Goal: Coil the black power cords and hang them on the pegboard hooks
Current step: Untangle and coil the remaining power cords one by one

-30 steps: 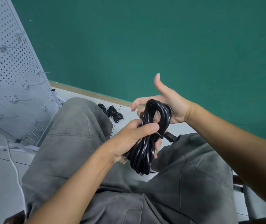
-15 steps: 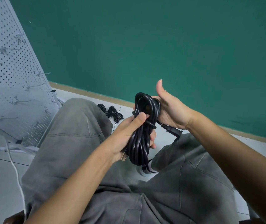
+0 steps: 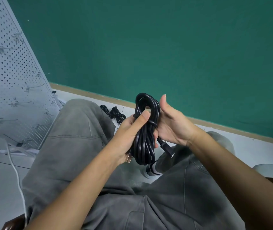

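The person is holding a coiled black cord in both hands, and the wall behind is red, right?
Not quite. The wall is green, not red; the head view shows it. The rest is right: the left hand grips the coiled black cord, and the right hand holds it from the other side.

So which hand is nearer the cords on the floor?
Left. The left hand grips the coiled cord just right of the floor cords; the right hand is beyond the coil.

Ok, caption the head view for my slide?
Both hands, left and right, grip a coiled black cord over the lap, pegboard at left.
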Demonstrator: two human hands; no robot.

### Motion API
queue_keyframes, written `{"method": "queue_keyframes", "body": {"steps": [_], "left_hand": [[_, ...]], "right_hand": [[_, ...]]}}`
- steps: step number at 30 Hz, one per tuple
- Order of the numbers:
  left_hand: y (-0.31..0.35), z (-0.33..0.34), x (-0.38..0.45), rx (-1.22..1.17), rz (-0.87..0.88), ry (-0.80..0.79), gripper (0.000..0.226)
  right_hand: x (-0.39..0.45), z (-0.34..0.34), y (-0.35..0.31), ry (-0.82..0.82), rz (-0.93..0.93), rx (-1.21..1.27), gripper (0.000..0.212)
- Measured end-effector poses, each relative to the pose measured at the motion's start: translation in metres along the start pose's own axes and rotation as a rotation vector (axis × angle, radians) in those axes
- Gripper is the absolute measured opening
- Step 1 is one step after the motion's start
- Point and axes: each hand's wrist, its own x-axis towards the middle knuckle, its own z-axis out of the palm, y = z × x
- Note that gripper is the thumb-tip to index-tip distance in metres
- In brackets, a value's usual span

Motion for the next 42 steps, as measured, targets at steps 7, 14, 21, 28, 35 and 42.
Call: {"method": "queue_keyframes", "body": {"steps": [7,14,21,28,35,42], "left_hand": [[0.004,0.002,-0.003,0.007,-0.017,-0.038,0.056],[0.007,0.008,-0.004,0.038,-0.061,0.040,0.039],[-0.002,0.000,-0.006,0.086,-0.084,0.126,0.019],[0.005,0.008,-0.005,0.034,-0.122,0.047,0.046],[-0.002,0.001,0.001,0.103,-0.117,0.141,0.063],[-0.010,0.001,0.008,0.200,-0.039,0.272,0.041]], "right_hand": [[-0.012,-0.002,0.010,-0.038,-0.105,-0.082,0.049],[-0.014,0.002,0.013,0.051,-0.118,-0.152,0.038],[-0.014,0.014,0.036,0.245,-0.161,-0.157,0.048],[-0.029,0.009,0.029,0.180,-0.179,-0.172,0.044],[-0.024,0.015,0.041,0.343,-0.170,-0.277,0.040],[-0.018,0.016,0.044,0.464,-0.151,-0.299,0.037]]}}
